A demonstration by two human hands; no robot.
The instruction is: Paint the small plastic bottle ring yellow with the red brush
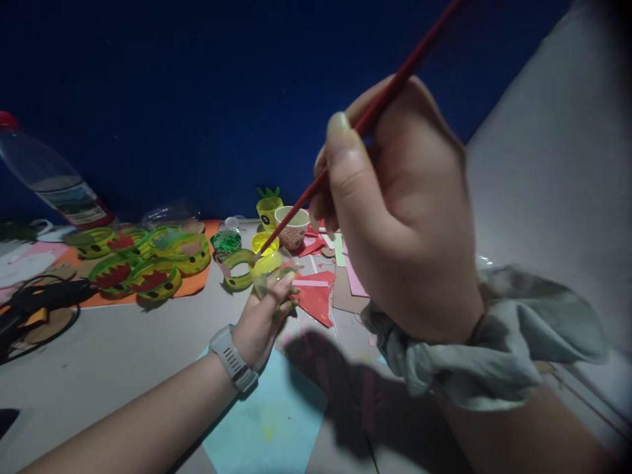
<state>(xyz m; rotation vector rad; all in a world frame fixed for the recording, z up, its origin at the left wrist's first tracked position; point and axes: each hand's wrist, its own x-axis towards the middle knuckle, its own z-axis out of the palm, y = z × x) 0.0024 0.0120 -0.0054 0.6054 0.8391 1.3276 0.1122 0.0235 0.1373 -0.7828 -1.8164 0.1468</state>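
My right hand (409, 217), with a grey-green fabric scrunchie (494, 336) at its wrist, pinches a red-handled paintbrush (305, 197) close to the camera. The brush tip points down at a clear plastic piece (269, 264), partly coated in yellow paint, in the fingers of my left hand (261, 322). Its exact shape is hard to make out. Whether the bristles touch it I cannot tell. Green-yellow stains show on my left fingertips, and a pale watch (233, 359) is on that wrist. Just behind are a cup of yellow paint (265, 242) and a green-yellow ring (237, 282).
Several painted rings (154, 280) lie on orange paper (200, 283) at the left, near a tilted plastic bottle (59, 184) and a black tool (44, 296). Green paint (227, 241), a patterned paper cup (292, 230), red scraps (316, 303) and a blue sheet (266, 421) surround my hands.
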